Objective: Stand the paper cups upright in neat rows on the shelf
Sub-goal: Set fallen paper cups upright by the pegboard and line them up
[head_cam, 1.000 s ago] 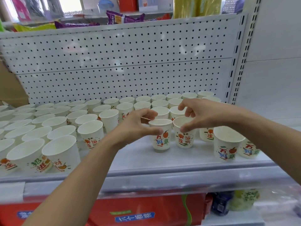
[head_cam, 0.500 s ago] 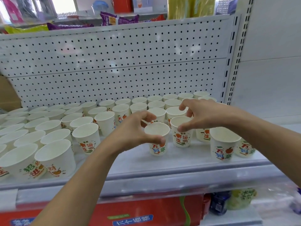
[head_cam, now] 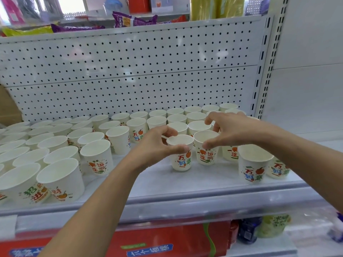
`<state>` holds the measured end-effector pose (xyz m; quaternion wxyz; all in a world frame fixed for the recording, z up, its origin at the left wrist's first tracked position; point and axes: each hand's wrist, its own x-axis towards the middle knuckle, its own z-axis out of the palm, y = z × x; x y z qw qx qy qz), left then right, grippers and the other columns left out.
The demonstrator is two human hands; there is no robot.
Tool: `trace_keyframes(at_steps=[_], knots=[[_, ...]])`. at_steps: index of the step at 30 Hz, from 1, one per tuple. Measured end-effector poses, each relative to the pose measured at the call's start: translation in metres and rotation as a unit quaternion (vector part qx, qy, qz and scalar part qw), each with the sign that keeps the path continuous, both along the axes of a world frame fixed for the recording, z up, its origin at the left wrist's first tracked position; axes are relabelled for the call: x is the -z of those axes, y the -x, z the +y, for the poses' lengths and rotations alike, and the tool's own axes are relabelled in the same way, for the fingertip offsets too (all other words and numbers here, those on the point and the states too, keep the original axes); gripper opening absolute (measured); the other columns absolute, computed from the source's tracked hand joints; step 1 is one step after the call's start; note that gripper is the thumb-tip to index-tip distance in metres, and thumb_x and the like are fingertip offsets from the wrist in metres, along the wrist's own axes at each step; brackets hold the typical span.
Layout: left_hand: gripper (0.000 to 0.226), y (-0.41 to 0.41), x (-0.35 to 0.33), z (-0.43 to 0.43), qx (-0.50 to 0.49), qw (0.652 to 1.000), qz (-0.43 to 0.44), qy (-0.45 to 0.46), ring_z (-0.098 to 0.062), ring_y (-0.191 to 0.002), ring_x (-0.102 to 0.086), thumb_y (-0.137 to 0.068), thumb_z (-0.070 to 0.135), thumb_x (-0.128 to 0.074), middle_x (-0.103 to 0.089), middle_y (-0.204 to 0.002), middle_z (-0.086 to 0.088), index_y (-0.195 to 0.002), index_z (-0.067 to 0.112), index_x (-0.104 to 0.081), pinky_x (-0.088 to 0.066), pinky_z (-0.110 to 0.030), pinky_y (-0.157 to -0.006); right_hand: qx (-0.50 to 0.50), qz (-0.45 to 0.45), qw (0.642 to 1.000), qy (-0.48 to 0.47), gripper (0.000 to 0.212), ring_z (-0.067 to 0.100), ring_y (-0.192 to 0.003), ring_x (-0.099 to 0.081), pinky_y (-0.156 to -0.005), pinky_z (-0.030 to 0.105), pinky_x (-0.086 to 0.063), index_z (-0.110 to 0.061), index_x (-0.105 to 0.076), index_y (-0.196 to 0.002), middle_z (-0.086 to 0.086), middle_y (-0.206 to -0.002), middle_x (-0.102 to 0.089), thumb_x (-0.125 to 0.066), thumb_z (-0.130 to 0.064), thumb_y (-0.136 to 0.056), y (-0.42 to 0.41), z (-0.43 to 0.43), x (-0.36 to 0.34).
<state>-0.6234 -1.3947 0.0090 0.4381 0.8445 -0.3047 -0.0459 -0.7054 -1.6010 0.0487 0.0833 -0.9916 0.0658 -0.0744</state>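
Two cups are being placed at once. The left hand (head_cam: 157, 143) pinches the rim of one paper cup (head_cam: 181, 158) between thumb and fingers. The right hand (head_cam: 232, 130) grips the rim of a second cup (head_cam: 207, 153), just beside the first at its 2 o'clock. Both appear to stand upright on the shelf (head_cam: 148, 182), in front of the filled rows (head_cam: 137, 125). Next, I judge, they should slide toward 12 o'clock to meet the row behind and then be released. Two loose cups (head_cam: 255, 164) wait at 4 o'clock.
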Motion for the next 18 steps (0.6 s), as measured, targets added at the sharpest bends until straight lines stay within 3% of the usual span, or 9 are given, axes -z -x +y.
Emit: trace_keyframes(at_steps=[7, 13, 18], knots=[[0.059, 0.0019, -0.0014, -0.0022, -0.014, 1.000, -0.010, 0.008, -0.008, -0.100, -0.058, -0.063, 0.049, -0.084, -0.061, -0.107, 0.012, -0.112, 0.025, -0.062, -0.048, -0.026, -0.079, 0.003, -0.007, 1.000, -0.002, 0.076, 0.015, -0.101, -0.047, -0.098, 0.038, -0.032, -0.029, -0.041, -0.132, -0.005, -0.122, -0.061, -0.068, -0.064, -0.071, -0.0025, -0.0017, 0.0016], [0.061, 0.0042, -0.0025, -0.0029, -0.051, 0.996, -0.076, -0.001, -0.007, -0.097, -0.058, -0.062, 0.050, -0.084, -0.061, -0.110, 0.009, -0.113, 0.024, -0.062, -0.051, -0.027, -0.081, 0.005, -0.011, 1.000, 0.003, 0.074, 0.017, -0.109, -0.050, -0.101, 0.039, -0.029, -0.028, -0.041, -0.133, -0.005, -0.123, -0.060, -0.068, -0.063, -0.073, -0.0013, 0.0003, 0.0017], [0.056, 0.0039, -0.0029, -0.0056, -0.051, 0.995, -0.086, 0.008, 0.000, -0.091, -0.058, -0.066, 0.043, -0.084, -0.064, -0.108, 0.009, -0.114, 0.021, -0.064, -0.045, -0.015, -0.072, 0.012, -0.013, 1.000, 0.006, 0.074, 0.017, -0.107, -0.050, -0.099, 0.039, -0.030, -0.029, -0.042, -0.131, -0.005, -0.122, -0.061, -0.067, -0.064, -0.072, 0.0004, -0.0009, 0.0022]])
